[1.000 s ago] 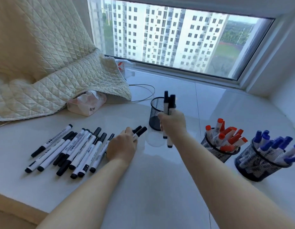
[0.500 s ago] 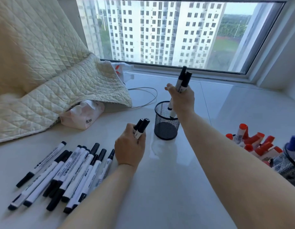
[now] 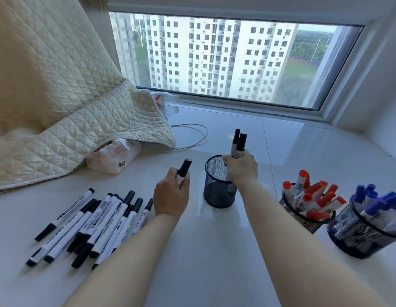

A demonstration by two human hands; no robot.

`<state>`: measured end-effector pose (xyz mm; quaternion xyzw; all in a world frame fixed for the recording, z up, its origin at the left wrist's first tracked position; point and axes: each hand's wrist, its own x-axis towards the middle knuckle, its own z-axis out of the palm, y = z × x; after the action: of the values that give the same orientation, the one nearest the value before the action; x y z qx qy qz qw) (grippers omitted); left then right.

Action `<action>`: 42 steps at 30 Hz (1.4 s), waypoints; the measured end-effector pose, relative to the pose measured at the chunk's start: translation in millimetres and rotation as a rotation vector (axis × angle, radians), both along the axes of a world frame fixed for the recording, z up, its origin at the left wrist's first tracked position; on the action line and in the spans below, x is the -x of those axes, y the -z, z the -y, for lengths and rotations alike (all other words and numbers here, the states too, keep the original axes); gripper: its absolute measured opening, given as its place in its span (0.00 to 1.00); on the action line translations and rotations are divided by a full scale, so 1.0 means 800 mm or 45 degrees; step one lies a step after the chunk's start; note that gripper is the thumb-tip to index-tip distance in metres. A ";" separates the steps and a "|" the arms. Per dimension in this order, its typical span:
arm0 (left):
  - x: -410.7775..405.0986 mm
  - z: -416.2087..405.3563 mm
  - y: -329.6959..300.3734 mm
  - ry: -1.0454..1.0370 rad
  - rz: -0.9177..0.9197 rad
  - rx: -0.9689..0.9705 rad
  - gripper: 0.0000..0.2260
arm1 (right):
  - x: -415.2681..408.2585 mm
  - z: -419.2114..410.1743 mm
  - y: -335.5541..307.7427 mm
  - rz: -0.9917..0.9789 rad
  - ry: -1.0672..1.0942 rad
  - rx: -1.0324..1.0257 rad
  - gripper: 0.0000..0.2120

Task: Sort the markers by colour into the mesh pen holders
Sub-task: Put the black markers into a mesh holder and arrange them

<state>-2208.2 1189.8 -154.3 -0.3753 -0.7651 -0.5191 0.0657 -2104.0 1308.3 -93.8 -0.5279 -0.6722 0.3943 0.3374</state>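
Note:
My right hand (image 3: 241, 167) grips a small bunch of black markers (image 3: 238, 142), caps up, their lower ends inside the black mesh holder (image 3: 216, 191) at the centre. My left hand (image 3: 171, 194) holds black markers (image 3: 184, 170) upright just left of that holder. Several more black markers (image 3: 93, 224) lie in a loose row on the white sill at the left. A mesh holder with red markers (image 3: 309, 199) and another with blue markers (image 3: 369, 220) stand at the right.
A quilted cream blanket (image 3: 59, 103) hangs over the left side, with a pink tissue pack (image 3: 114, 159) under its edge. A white cable (image 3: 192, 136) loops behind the holder. The window (image 3: 226, 60) closes the back; the sill's front edge is near me.
My right hand has come down, putting its markers' lower ends into the centre holder. My left hand lifted black markers off the sill and holds them upright. The camera has shifted back.

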 end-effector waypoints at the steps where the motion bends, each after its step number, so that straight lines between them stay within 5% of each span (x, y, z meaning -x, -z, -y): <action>1: -0.004 0.004 -0.005 -0.031 0.076 -0.022 0.14 | -0.007 0.012 0.000 0.001 0.019 0.005 0.07; 7: -0.041 0.025 -0.062 0.001 0.455 -0.222 0.05 | -0.041 0.081 -0.003 0.009 0.048 0.044 0.08; 14: -0.077 0.055 -0.116 0.237 0.796 -0.529 0.14 | -0.076 0.146 -0.006 -0.018 0.045 0.112 0.06; 23: -0.116 0.082 -0.121 0.406 0.814 -0.606 0.12 | -0.103 0.193 -0.009 -0.265 0.014 0.260 0.04; 38: -0.134 0.102 -0.057 0.282 0.889 -0.158 0.10 | -0.108 0.198 0.002 -0.421 -0.019 0.188 0.08; 42: -0.131 0.098 -0.060 0.236 0.684 -0.072 0.06 | -0.108 0.197 0.003 -0.447 0.025 0.179 0.08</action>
<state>-2103.4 1111.8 -105.9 -0.2907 -0.7028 -0.6249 -0.1765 -2017.9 1150.5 -96.1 -0.4798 -0.5688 0.5230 0.4156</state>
